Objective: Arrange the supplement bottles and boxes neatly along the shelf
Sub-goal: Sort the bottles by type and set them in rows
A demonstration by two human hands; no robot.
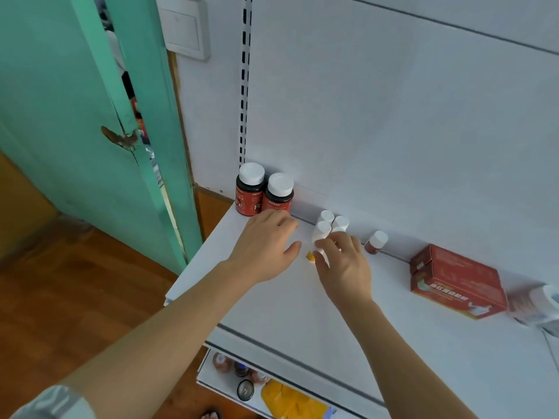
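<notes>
On the shelf point(272, 297), right hand point(344, 264) pinches white bottle point(321, 234); left hand point(266, 246) released.

I see a white shelf point(272, 297) carrying everything, and I place things from the red boxes point(456, 281) lying on it. Well to the left of the boxes, at the shelf's back left corner, two dark bottles with red labels and white caps point(263, 192) stand upright, touching each other. Between them and the boxes stands a tight cluster of small white-capped bottles point(328, 226), with a bit of yellow at its base. Just left of the boxes, one small brown bottle with a white cap point(376, 241) stands alone by the back wall. Right of the boxes lies a blurred white thing point(541, 303) I can't identify.
</notes>
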